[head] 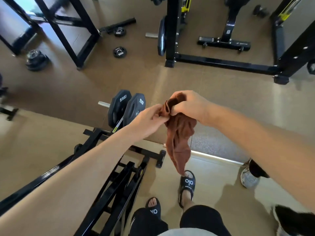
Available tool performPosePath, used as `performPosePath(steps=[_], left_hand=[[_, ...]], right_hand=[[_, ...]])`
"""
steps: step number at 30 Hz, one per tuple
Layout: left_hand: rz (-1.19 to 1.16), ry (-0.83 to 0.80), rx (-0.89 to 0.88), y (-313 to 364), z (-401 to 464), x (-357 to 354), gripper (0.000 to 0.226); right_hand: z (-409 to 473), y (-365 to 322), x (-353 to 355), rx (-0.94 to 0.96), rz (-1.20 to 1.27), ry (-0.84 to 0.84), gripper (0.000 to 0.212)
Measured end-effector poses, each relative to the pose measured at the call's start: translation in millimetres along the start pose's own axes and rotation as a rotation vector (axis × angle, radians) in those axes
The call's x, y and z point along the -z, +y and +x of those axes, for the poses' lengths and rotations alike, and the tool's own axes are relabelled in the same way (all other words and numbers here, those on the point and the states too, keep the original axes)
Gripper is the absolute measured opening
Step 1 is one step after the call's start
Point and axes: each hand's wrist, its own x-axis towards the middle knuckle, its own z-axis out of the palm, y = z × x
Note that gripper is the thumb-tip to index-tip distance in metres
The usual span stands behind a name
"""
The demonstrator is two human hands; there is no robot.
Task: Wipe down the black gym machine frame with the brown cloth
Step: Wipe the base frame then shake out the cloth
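Tan gym floor (213, 106) underfoot. Black steel gym machine frame (119, 189) low on my left, carrying two black 15 kg weight plates (127, 109). Brown fabric cloth (179, 138) hangs in the air, clear of the frame. My right hand (187, 103) grips its bunched top; left hand (150, 116) fingers pinch the edge beside it.

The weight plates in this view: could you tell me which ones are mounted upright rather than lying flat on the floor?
The two 15KG plates beside the left hand stand upright on a metal peg.
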Motion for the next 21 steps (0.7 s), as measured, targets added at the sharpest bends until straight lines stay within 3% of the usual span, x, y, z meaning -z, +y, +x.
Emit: performPosePath(steps=[2, 7, 10, 13, 16, 18, 21], left_hand=[[0.003, 0.029, 0.016, 19, 25, 3, 0.013], [0.093, 0.113, 0.016, 68, 80, 13, 0.036], [0.165, 0.179, -0.008, 89, 114, 18, 0.023], [0.096, 0.233, 0.030, 105, 147, 17, 0.017], [0.041, 0.145, 0.113, 111, 176, 8, 0.036], [0.036, 0.141, 0.061, 113, 197, 2, 0.032], [-0.224, 0.144, -0.081, 125, 232, 4, 0.022]], right_hand=[[15, -1, 33, 0.009, -0.051, -0.007, 0.022], [50, 6, 112, -0.011, -0.131, -0.036, 0.028], [66, 4, 150, -0.060, -0.097, -0.049, 0.034], [84, -7, 176, -0.138, 0.189, -0.043, 0.035], [107, -26, 191, -0.196, 0.433, -0.045, 0.033], [128, -41, 199, -0.199, 0.464, -0.051, 0.028], [171, -54, 214, -0.194, 0.537, -0.010, 0.024]])
